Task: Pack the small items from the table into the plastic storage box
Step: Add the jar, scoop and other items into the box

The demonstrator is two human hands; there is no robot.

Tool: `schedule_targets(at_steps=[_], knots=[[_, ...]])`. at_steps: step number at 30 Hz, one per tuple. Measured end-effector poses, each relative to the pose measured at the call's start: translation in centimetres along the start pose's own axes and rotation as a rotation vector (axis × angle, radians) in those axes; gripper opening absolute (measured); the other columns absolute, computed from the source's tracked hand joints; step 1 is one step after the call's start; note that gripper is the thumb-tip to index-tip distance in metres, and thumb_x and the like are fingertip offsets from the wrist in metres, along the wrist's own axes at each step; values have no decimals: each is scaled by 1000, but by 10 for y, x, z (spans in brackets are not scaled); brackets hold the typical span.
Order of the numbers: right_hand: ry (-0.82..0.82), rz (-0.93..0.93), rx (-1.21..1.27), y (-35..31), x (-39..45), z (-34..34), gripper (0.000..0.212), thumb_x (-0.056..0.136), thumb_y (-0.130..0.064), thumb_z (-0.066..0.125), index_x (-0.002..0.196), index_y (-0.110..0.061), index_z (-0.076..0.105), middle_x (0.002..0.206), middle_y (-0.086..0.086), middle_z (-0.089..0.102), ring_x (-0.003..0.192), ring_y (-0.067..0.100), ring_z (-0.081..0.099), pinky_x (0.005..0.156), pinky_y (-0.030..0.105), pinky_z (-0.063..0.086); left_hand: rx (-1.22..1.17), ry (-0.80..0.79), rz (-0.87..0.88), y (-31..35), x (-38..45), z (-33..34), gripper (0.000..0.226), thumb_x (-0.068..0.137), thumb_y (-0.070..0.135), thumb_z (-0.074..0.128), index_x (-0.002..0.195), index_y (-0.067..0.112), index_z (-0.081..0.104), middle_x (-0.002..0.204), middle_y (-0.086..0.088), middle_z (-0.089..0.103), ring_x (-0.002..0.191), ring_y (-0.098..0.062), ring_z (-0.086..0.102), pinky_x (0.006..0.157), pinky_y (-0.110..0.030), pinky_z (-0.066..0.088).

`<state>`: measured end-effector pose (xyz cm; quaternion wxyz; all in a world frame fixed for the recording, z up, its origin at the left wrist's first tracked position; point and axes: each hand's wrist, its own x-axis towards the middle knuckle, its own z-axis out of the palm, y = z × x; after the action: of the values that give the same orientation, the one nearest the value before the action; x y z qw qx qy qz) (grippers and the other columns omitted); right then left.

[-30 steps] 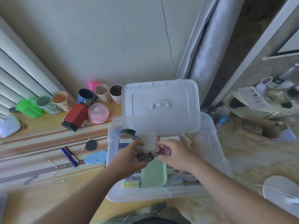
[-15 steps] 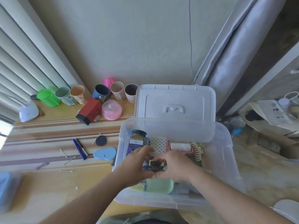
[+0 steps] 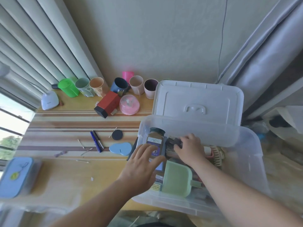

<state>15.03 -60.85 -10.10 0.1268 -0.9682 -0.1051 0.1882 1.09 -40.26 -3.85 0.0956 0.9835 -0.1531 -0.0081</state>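
Note:
The clear plastic storage box (image 3: 255,163) stands at the table's right end, with its white lid (image 3: 198,102) propped behind it. Inside lie a jar with a dark cap (image 3: 155,138), a pale green dustpan (image 3: 177,179) and a beige comb (image 3: 216,154). My right hand (image 3: 190,148) is inside the box and grips a small dark clip (image 3: 173,142) beside the jar. My left hand (image 3: 141,167) hovers over the box's left wall with its fingers spread and holds nothing.
On the striped table lie two pens (image 3: 96,141), a black disc (image 3: 117,134), a blue flat piece (image 3: 120,148) and cotton swabs (image 3: 81,143). A red box (image 3: 107,105), a pink dome (image 3: 129,104) and several cups (image 3: 98,86) stand at the back. A blue case (image 3: 15,176) sits front left.
Both hands held the dark clip together over the box. Now my left hand has let go and drawn back left, while my right hand has carried the clip down beside the jar.

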Motion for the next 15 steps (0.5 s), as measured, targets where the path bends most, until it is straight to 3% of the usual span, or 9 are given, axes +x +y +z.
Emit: schedule_targets(at_steps=[4, 9, 12, 15], knots=[[212, -89, 115, -15, -2, -4, 38, 96, -42, 62, 127, -20, 64, 121, 6, 54, 115, 35, 50, 89, 47, 52, -101, 60, -54, -15, -4, -4, 46, 92, 46, 60, 134, 27, 54, 147, -10, 42, 135, -35, 39, 115, -50, 32], [578, -472, 318, -92, -5, -20, 26, 88, -16, 67, 112, -10, 74, 110, 9, 61, 104, 33, 57, 92, 44, 50, -233, 119, -154, -71, -16, -8, 48, 103, 52, 45, 141, 24, 52, 147, -10, 41, 133, -31, 41, 111, -44, 35], [590, -648, 343, -154, -4, -26, 24, 88, -14, 67, 109, -7, 74, 106, 9, 64, 101, 32, 59, 90, 39, 50, -200, 136, -287, -129, -23, 2, 44, 97, 43, 58, 138, 25, 53, 144, -7, 42, 130, -30, 43, 110, -45, 37], [418, -660, 294, -210, 5, 0, 25, 84, -13, 69, 108, -10, 73, 103, 7, 63, 98, 33, 59, 83, 43, 52, -127, 30, -470, -193, -40, 17, 50, 81, 27, 76, 128, 27, 59, 141, -10, 44, 126, -39, 46, 107, -53, 40]])
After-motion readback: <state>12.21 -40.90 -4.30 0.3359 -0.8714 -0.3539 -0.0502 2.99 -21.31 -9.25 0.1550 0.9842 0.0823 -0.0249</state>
